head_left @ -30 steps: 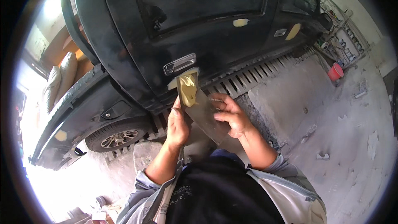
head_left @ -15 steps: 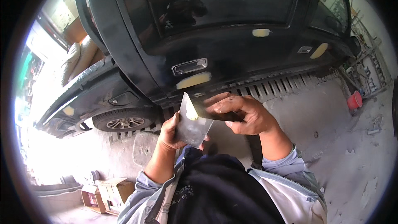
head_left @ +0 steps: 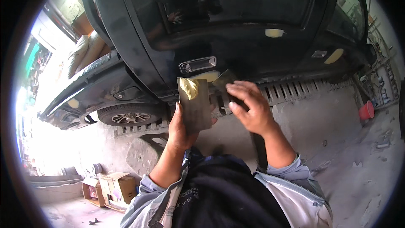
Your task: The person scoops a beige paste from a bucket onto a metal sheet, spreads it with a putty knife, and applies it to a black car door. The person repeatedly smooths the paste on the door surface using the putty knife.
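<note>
There are two hands (head_left: 179, 131) (head_left: 256, 110), two plates (head_left: 198, 112) (head_left: 225, 80) and two door handles (head_left: 197, 64) (head_left: 319, 54).

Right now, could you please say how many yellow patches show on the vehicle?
4: one below the nearer door handle, partly behind the yellow-smeared plate; another under the window; a third by the farther handle; a fourth on the rear fender. More may be hidden.

Red bucket (head_left: 366, 110) and cardboard boxes (head_left: 124, 188)

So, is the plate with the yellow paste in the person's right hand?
No, the left hand holds the plate, with the yellow paste near its upper left corner.
</note>
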A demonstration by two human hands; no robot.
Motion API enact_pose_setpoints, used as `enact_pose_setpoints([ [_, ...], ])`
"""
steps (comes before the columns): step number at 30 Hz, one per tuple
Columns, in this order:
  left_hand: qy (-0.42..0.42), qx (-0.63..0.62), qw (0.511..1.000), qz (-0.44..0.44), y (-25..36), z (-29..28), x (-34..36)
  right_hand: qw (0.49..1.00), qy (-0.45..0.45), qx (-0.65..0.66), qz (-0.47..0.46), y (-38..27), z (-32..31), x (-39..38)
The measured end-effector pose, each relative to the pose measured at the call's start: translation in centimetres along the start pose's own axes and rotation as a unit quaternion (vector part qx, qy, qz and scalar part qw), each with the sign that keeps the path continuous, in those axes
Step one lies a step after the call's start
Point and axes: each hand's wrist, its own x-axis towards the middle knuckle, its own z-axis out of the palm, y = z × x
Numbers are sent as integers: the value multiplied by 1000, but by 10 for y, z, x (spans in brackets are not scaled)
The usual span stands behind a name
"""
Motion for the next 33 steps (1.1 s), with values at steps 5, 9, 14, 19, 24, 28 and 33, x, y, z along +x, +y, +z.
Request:
enact_pose_setpoints([
  [5,-6,43,998,41,-11,-10,5,997,-16,-54,-43,-19,23,-5],
  [9,61,25,996,60,-12,-5,6,996,-32,-56,-58,-26,39,-1],
  [14,9,127,983,134,-3,-25,8,993,-94,-35,-59,-17,65,-14],
  [19,5,452,839,304,35,-56,13,973,-92,181,108,14,71,-39],
  [24,27,164,984,66,38,-107,-2,815,-49,458,351,39,94,-75],
  [28,16,37,996,-84,16,-171,-11,790,37,490,367,63,128,-100],
  [33,0,-78,985,-155,-10,-240,6,794,80,444,408,93,163,-123],
])
